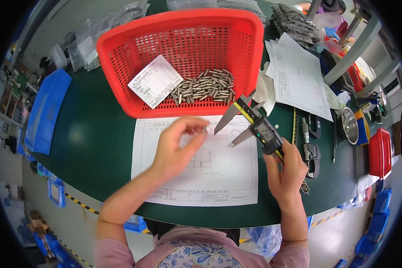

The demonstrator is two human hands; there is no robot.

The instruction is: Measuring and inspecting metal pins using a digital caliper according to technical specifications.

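My right hand [286,173] is closed around a digital caliper [267,135], whose jaws stand apart and point to the left. Over a printed technical drawing [154,181], the fingers of my left hand [175,149] pinch a small metal pin [205,131], mostly hidden by the fingertips and slightly blurred. The pin is close to the caliper's jaws but apart from them. Beyond both hands a red perforated plastic basket [178,20] holds a heap of small silvery pins [204,87] and a white printed card [155,81].
A blue tray [47,111] lies at the left. On the right are paper sheets [299,80], a micrometer [311,154], a metal bowl [349,125] and a small red basket [380,152]. Bagged parts [295,24] are piled at the back, near a grey post [355,51].
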